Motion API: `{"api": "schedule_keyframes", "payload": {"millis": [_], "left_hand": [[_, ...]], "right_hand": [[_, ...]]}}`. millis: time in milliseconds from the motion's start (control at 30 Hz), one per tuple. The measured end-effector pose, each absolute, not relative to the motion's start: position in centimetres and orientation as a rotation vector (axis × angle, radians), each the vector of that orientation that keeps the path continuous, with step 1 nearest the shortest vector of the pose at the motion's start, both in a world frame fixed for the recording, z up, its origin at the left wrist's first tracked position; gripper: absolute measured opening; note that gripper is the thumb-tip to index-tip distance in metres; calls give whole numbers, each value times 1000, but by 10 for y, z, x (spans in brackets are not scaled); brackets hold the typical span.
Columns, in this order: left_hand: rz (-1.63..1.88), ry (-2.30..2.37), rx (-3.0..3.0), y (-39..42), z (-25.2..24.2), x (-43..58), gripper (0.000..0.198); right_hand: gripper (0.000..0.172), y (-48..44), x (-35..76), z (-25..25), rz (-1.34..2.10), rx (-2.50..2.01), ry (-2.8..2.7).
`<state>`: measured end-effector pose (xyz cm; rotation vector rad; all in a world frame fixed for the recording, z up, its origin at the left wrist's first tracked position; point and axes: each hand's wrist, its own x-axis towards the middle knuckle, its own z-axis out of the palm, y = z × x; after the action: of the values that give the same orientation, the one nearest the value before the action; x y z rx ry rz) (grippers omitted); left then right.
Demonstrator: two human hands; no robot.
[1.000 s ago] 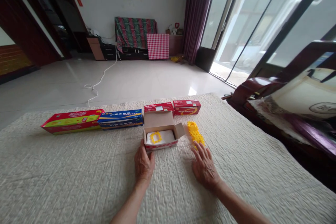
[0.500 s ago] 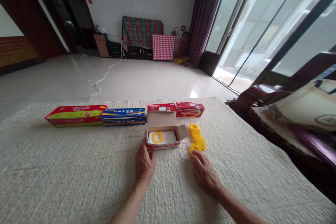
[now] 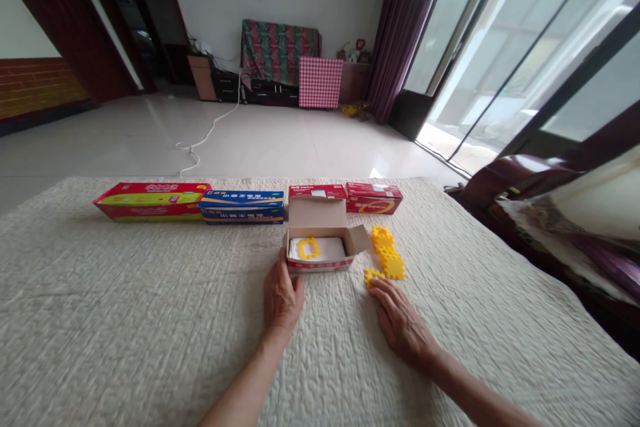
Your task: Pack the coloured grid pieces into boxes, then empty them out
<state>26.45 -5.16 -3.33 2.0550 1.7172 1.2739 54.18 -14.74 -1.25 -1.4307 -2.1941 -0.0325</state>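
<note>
An open cardboard box [image 3: 316, 235] stands on the quilt, with its lid folded up at the back. Inside lies a white pad [image 3: 317, 249] with a yellow plastic frame piece [image 3: 309, 248] on it. My left hand [image 3: 283, 297] rests on the quilt, its fingertips against the box's front edge. To the right of the box lies a small cluster of yellow interlocking plastic pieces [image 3: 387, 259]. My right hand [image 3: 401, 323] lies flat on the quilt, fingers spread, its fingertips right by the lowest yellow piece.
Behind the box, a row of closed red and blue cartons [image 3: 241, 207] lies along the far side of the cream quilted bedspread [image 3: 150, 320]. A dark wooden chair with cushions [image 3: 550, 207] stands at the right. A white cable [image 3: 200, 143] crosses the tiled floor beyond.
The yellow pieces, blurred and narrow a second ago, now lie flat and still beside the box. My head view has swung slightly, shifting the whole scene in the picture.
</note>
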Motion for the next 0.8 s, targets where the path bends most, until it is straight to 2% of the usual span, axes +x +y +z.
{"api": "schedule_keyframes", "payload": {"millis": [167,467,800], "left_hand": [[1303,1692,2048,-48,-30,263,75],[1342,1661,2083,-46,-34,260,75],[1344,1687,2068,-45,-36,262,74]], "right_hand": [[31,-149,536,-5,-29,-1444,-2170],[55,-150,538,-17,-139,-1663,-2164],[38,-148,536,-5,-188,-1538,-2239]]}}
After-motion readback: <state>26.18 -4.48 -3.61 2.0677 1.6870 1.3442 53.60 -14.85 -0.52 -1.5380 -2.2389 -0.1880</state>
